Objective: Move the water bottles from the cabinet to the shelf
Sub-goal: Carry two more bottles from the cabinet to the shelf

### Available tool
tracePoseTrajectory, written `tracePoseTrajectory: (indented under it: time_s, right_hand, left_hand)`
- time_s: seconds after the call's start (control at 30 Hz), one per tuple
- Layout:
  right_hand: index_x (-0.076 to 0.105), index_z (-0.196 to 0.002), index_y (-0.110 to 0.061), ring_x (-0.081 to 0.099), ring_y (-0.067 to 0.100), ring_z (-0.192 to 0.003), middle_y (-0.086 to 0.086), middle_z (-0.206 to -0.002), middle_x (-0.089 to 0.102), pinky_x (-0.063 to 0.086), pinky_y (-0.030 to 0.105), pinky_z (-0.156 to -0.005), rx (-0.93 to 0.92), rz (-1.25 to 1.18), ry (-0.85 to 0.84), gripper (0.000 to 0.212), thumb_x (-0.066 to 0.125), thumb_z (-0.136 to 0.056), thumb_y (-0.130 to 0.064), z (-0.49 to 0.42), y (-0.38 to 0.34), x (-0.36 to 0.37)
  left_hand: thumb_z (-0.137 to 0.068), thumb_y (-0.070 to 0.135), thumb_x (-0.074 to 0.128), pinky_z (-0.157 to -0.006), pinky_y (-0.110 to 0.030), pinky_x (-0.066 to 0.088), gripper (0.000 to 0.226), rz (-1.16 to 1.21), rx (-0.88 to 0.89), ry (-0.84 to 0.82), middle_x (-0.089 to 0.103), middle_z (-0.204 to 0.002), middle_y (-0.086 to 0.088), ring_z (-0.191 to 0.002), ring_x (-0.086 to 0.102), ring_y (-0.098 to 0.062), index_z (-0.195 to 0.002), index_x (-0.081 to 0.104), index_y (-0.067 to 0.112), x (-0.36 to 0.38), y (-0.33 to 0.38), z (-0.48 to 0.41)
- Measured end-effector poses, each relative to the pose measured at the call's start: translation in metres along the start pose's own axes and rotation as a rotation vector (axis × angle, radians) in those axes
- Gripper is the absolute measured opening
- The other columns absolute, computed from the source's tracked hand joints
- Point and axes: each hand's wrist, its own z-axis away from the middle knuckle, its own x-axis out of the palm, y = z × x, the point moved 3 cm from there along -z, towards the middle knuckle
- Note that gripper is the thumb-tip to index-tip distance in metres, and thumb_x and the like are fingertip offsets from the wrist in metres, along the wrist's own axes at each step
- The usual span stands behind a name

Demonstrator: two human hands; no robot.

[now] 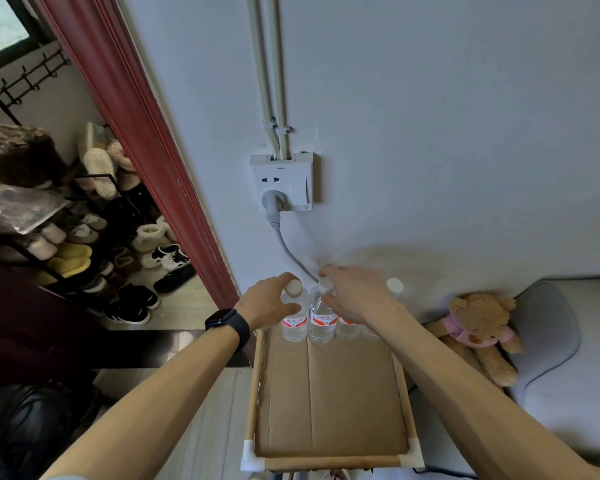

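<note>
Both hands set bottles at the shelf's (329, 462) back edge by the wall: left hand (269, 301) clamped on one bottle (294, 322), right hand (355, 296) on another (323, 323). Next likely: let go, fetch more.

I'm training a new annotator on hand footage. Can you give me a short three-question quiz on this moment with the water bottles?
1. True or false: each hand grips a different bottle near its neck.
2. Which wrist wears the dark watch?
A. left
B. right
C. neither
3. Fill in: the bottles stand in a row at the ___ edge of the cardboard-lined shelf, nearest the wall.

Key
1. True: the left hand holds the leftmost bottle, and the right hand holds the bottle beside it.
2. A
3. far; a white-capped bottle further right is not held.
</note>
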Motion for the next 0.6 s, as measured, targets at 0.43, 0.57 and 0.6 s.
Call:
tracePoseTrajectory:
  time_s: [0.43,0.57,0.6]
  right_hand:
    - [0.062,-0.125,-0.029,0.063,0.007,-0.103,-0.013,-0.122,0.066,0.049,0.028,-0.093,0.196,-0.522,0.191,0.030,0.058,-0.096,-0.030,0.111,0.005,0.012]
    - [0.065,-0.119,-0.030,0.057,-0.003,-0.102,-0.020,-0.114,0.064,0.047,0.025,-0.096,0.195,-0.516,0.155,0.026,0.061,-0.093,-0.032,0.148,0.002,0.059]
    - [0.065,-0.119,-0.029,0.055,-0.004,-0.106,-0.019,-0.115,0.063,0.043,0.022,-0.099,0.180,-0.499,0.134,0.026,0.061,-0.094,-0.033,0.155,0.000,0.070]
  left_hand:
    - [-0.089,0.030,0.063,-0.087,-0.036,0.053,0.072,0.218,-0.037,0.088,0.054,-0.127,-0.004,-0.093,0.066,-0.013,-0.147,0.021,0.040,0.013,-0.044,0.057]
    - [-0.092,0.030,0.059,-0.093,-0.035,0.049,0.065,0.146,-0.115,0.050,0.053,-0.133,-0.007,-0.115,0.058,-0.023,-0.149,0.026,0.031,0.035,-0.074,0.091]
    - [-0.093,0.031,0.058,-0.096,-0.035,0.047,0.063,0.095,-0.142,0.034,0.052,-0.135,-0.007,-0.117,0.056,-0.023,-0.149,0.029,0.027,0.043,-0.079,0.102]
